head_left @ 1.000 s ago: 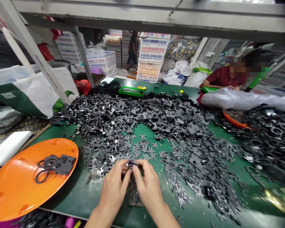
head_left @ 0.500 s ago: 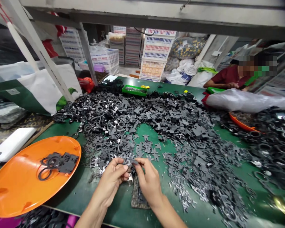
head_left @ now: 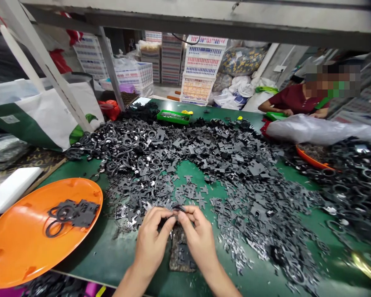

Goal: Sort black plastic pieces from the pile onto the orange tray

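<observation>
My left hand (head_left: 153, 235) and my right hand (head_left: 198, 233) meet over the near middle of the table. Thumbs and forefingers of both are closed on a small black plastic part (head_left: 179, 207), mostly covered by the fingertips. Just below them lies a rough, speckled block (head_left: 174, 262), with a flat black plastic piece (head_left: 184, 253) on top. Beyond my fingers spreads a large heap of black plastic parts (head_left: 198, 144). A few loose T-shaped pieces (head_left: 188, 189) lie on the green surface in front of the heap.
At left, an orange tray (head_left: 27, 231) holds several black parts and rings. A green tray (head_left: 173, 117) with small shiny pieces stands behind the heap. Another orange tray (head_left: 312, 160) sits at right. A co-worker (head_left: 292, 99) sits at far right. A metal beam (head_left: 185, 24) crosses overhead.
My left hand has turned and moved right, bringing its fingertips against those of my right hand on the black part. The co-worker's arm has shifted slightly.
</observation>
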Demonstrator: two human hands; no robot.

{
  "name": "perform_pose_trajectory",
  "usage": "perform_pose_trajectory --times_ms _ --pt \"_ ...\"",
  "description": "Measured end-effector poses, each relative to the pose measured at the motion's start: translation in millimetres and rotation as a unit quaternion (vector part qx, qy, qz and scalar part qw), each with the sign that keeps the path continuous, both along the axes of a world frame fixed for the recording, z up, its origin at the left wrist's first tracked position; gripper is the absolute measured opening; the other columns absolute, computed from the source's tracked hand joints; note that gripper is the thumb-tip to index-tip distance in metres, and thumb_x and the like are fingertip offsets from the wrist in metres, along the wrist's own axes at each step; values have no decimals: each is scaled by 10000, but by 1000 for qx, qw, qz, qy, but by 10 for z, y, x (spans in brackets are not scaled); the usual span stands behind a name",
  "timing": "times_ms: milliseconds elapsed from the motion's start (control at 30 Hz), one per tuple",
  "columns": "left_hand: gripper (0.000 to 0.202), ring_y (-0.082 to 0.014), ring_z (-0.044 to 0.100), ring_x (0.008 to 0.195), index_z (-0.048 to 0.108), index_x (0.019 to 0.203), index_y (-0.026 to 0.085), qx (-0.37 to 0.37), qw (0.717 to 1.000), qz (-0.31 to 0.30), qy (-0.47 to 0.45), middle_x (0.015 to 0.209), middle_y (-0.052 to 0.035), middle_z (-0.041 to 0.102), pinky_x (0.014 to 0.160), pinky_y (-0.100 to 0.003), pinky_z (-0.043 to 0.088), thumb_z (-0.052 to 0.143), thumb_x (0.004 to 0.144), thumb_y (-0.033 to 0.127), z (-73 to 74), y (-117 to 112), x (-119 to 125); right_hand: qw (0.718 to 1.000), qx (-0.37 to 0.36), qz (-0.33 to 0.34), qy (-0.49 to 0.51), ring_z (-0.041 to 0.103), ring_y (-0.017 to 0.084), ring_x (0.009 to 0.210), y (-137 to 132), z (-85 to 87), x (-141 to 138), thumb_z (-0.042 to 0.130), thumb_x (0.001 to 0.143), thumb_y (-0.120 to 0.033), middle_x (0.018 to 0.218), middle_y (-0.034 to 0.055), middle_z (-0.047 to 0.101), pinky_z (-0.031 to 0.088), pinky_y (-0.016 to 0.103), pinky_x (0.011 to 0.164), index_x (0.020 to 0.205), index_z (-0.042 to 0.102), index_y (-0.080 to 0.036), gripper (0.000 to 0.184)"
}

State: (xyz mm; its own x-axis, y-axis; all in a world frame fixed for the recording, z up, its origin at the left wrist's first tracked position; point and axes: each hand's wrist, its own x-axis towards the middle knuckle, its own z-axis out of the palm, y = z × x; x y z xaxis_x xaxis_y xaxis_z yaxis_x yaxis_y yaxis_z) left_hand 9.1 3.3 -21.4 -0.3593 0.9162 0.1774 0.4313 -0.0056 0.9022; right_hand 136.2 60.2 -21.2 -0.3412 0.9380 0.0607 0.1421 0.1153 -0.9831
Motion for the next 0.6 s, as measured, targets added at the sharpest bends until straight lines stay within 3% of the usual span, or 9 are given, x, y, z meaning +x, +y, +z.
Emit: perform_pose_trajectory --times_ms 100,267,467,600 --pt "147 -191 570 860 588 830 214 -24 999 -15 -15 864 -21 612 787 -316 432 516 886 329 28 -40 -1 999 9 18 -34 584 164 739 -5 58 187 528 882 -391 783 26 630 452 250 663 850 595 -178 226" --pt "163 -196 562 865 584 820 218 -51 994 -94 -3 857 -23 607 784 -313 429 497 896 333 104 -117 -28 979 27 120 -160 536 159 723 3 186 472 531 879 -368 728 -1 581 394 254 664 736 578 -187 235" --pt "153 -190 551 884 565 848 221 -56 988 -139 33 884 -24 601 788 -310 427 461 922 304 126 -173 0 959 45 149 -236 541 166 738 -55 306 557 520 881 -315 736 -1 589 365 256 668 737 557 -194 192" --pt "139 -185 533 866 538 862 214 -23 976 -183 111 890 -27 598 775 -316 418 429 938 256 143 -172 10 953 51 149 -260 531 176 753 -109 321 575 510 875 -299 750 7 589 348 264 676 739 552 -192 178"
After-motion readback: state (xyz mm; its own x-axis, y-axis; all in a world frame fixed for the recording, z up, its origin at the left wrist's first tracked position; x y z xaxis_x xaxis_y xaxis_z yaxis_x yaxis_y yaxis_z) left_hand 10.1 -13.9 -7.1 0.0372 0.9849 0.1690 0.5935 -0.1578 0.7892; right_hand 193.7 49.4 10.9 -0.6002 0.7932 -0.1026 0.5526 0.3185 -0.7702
